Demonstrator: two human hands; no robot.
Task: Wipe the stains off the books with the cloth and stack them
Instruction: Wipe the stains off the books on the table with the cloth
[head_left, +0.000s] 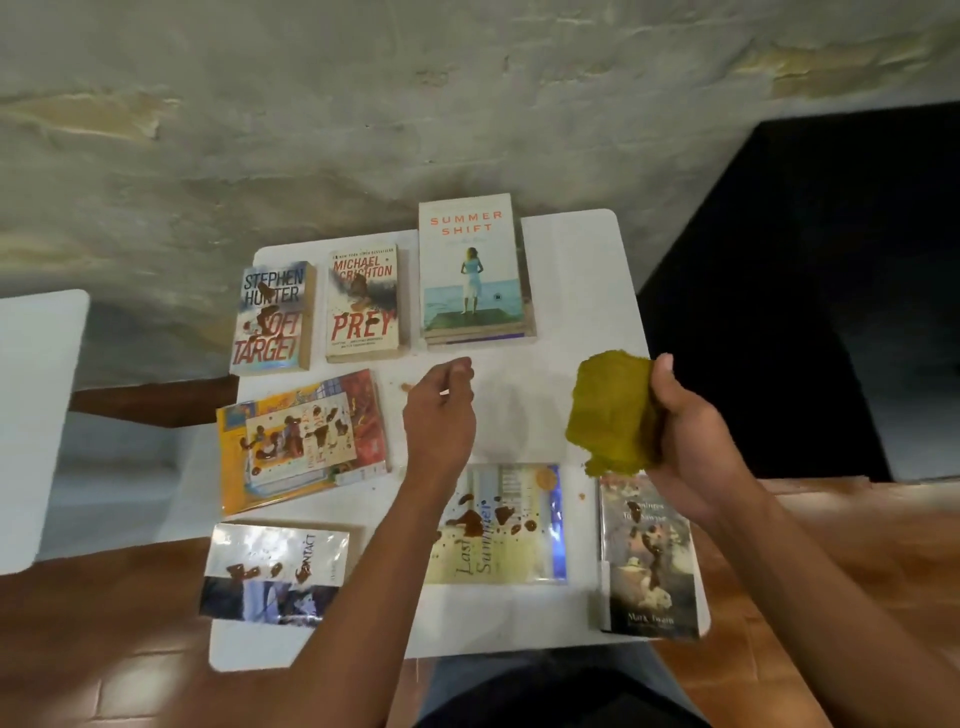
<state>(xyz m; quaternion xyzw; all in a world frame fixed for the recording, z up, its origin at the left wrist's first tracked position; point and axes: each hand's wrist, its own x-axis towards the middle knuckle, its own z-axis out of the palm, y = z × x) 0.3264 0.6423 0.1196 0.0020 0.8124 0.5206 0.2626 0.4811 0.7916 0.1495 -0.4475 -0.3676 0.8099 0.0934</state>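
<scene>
My right hand (685, 431) grips a bunched olive-green cloth (613, 413) above the table's right side. My left hand (441, 410) hovers over the bare middle with loosely curled fingers, holding nothing. At the back, "Summer Shift" (470, 265) lies clean on top of a small stack. Brown stains mark "Soft Target" (272, 319), "Prey" (363, 304), the colourful yellow book (301, 441), "Contact" (272, 574), "Last Summer" (498, 525) and the Mark Twain book (649, 556).
The books lie on a small white table (571, 249) with brown crumbs near its middle. Another white surface (36, 415) stands at the left. A grey wall is behind, a dark opening at the right, and red tiled floor below.
</scene>
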